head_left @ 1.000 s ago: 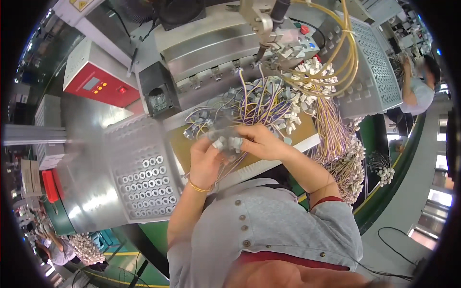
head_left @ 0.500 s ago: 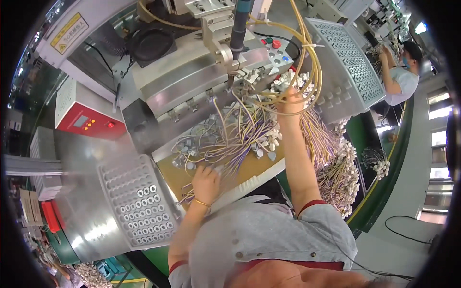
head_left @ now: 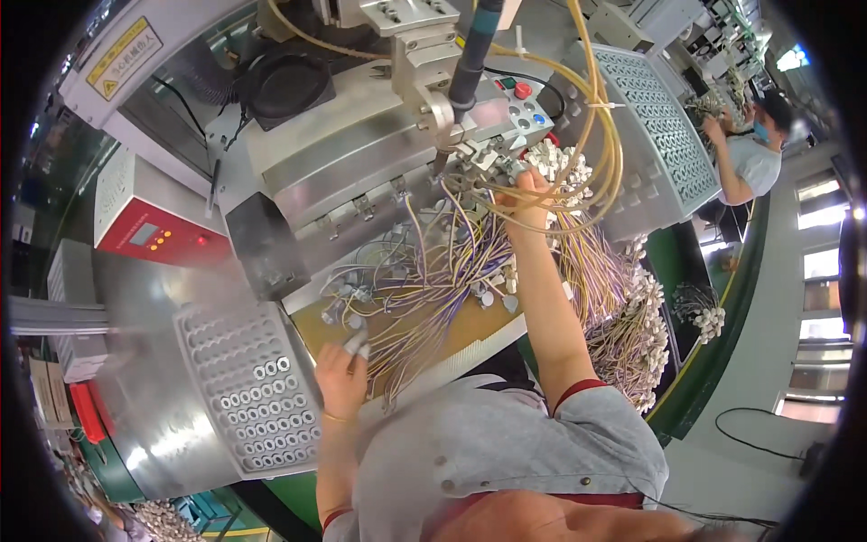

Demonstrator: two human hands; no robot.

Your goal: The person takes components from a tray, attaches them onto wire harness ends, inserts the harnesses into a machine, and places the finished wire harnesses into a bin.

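Observation:
My left hand (head_left: pixel 342 378) is over the left front of the brown work surface (head_left: pixel 316 327), fingers curled together. Something whitish shows at its fingertips; I cannot make out whether it is a held part or a finger cover. My right hand (head_left: pixel 527 200) reaches up to the right end of the machine's row of metal clamps (head_left: pixel 363 206), fingers pinched on something too small to name. Yellow tubes (head_left: pixel 603 135) loop over and partly hide it. Between the hands spreads a tangle of purple, yellow and white wires (head_left: pixel 442 271), with grey round discs (head_left: pixel 488 299) at several ends.
A tray (head_left: pixel 200 361) with rows of metal rings lies at the left, below a red and white control box (head_left: pixel 149 230). White connectors (head_left: pixel 542 161) and bundled wires (head_left: pixel 623 339) lie at the right. A ring-filled rack (head_left: pixel 659 117) stands behind; a co-worker (head_left: pixel 754 158) sits beyond.
My left hand has moved left, away from the wires toward the ring tray. My right hand has shifted left from the white connectors to the clamps. The view has shifted slightly.

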